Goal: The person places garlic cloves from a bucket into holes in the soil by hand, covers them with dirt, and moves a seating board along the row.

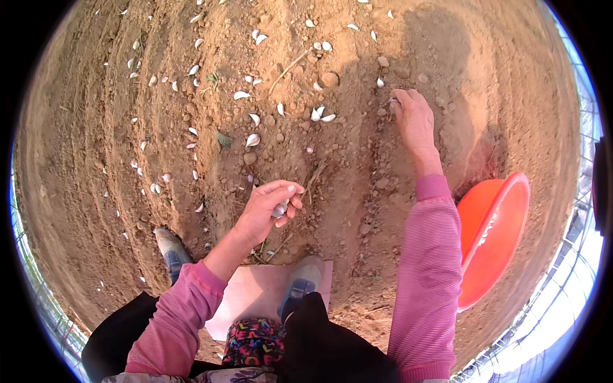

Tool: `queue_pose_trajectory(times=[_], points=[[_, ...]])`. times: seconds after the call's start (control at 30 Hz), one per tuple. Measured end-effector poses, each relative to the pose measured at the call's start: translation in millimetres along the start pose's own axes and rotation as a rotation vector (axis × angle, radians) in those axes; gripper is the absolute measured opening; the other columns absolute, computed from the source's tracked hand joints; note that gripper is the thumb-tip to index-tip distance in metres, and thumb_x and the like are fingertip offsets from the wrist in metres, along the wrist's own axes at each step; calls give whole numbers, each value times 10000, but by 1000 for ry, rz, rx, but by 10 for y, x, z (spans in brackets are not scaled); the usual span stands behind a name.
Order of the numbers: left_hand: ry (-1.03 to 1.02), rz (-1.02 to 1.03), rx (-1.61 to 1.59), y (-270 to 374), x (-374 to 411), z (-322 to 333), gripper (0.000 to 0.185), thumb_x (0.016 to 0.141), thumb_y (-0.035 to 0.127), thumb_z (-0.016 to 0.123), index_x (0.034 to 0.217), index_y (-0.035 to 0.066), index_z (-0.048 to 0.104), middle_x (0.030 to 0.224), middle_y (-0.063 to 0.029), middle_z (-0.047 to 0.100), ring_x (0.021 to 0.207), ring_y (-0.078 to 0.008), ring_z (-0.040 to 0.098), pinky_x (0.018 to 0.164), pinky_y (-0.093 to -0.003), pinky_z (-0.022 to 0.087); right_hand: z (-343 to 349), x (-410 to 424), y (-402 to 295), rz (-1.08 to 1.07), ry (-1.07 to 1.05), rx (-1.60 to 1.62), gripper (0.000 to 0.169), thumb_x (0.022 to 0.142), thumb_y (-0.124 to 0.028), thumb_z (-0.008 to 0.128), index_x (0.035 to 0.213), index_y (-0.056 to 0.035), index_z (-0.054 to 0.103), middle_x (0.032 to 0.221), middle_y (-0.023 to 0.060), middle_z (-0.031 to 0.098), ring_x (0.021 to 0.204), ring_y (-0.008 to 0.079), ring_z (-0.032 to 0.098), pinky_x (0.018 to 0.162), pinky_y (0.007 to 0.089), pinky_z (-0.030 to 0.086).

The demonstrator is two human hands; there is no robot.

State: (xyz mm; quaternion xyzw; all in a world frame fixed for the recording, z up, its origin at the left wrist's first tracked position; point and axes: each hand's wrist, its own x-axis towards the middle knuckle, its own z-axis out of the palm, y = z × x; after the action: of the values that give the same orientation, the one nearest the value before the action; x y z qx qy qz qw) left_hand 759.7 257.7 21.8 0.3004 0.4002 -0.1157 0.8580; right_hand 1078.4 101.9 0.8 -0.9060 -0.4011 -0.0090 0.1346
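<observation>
My left hand is held above the soil, its fingers curled around garlic cloves that show under the thumb. Farther forward and to the right, my right hand reaches down to the soil with a garlic clove pinched at its fingertips. Just beyond those fingertips, a single white clove stands in the soil. Between and ahead of my hands, a cluster of cloves lies on the ground. A larger clove rests beyond my left hand.
An orange-red plastic basin tilts beside my right forearm, with pale contents partly visible. My shoes stand on the soil and on a pale flat board. Dry twigs, clods and several scattered cloves cover the ridged soil.
</observation>
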Motion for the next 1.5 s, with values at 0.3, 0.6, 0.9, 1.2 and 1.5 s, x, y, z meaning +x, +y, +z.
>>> queue_pose_trajectory(times=[0.3, 0.6, 0.9, 1.2, 1.5], points=[[6, 13, 24, 6, 23, -88, 208, 971, 216, 583, 1035, 36, 665, 806, -50, 673, 622, -88, 599, 443, -199, 399, 259, 63, -180, -138, -185, -437, 97, 818, -107, 599, 866, -83, 680, 861, 90, 661, 870, 272, 653, 753, 411, 526], [70, 4, 21, 32, -9, -166, 202, 963, 224, 594, 1015, 46, 673, 792, -32, 664, 609, -67, 577, 442, -197, 385, 269, 408, -141, 126, -23, -89, 166, 807, -151, 700, 955, -75, 693, 863, 154, 647, 905, 354, 643, 795, 444, 517], [66, -11, -19, -56, 2, -131, 193, 959, 213, 603, 1006, 43, 681, 776, -32, 665, 598, -72, 583, 430, -204, 391, 320, 442, 27, 33, -147, -114, 192, 784, -120, 711, 969, -72, 695, 957, 155, 641, 934, 357, 644, 804, 455, 525], [63, 18, 1, 22, 73, -137, 198, 962, 221, 599, 1003, 46, 681, 789, -33, 668, 594, -68, 579, 431, -194, 387, 251, 380, 18, 36, -141, -230, 138, 782, -66, 677, 912, -24, 662, 924, 161, 632, 892, 361, 642, 804, 450, 521], [56, -8, -9, 6, 95, -100, 200, 957, 213, 599, 1025, 41, 673, 784, -33, 663, 595, -70, 580, 434, -201, 396, 327, 423, 0, 297, -9, 417, 111, 801, -66, 663, 901, -58, 709, 869, 136, 679, 810, 320, 663, 760, 407, 530]])
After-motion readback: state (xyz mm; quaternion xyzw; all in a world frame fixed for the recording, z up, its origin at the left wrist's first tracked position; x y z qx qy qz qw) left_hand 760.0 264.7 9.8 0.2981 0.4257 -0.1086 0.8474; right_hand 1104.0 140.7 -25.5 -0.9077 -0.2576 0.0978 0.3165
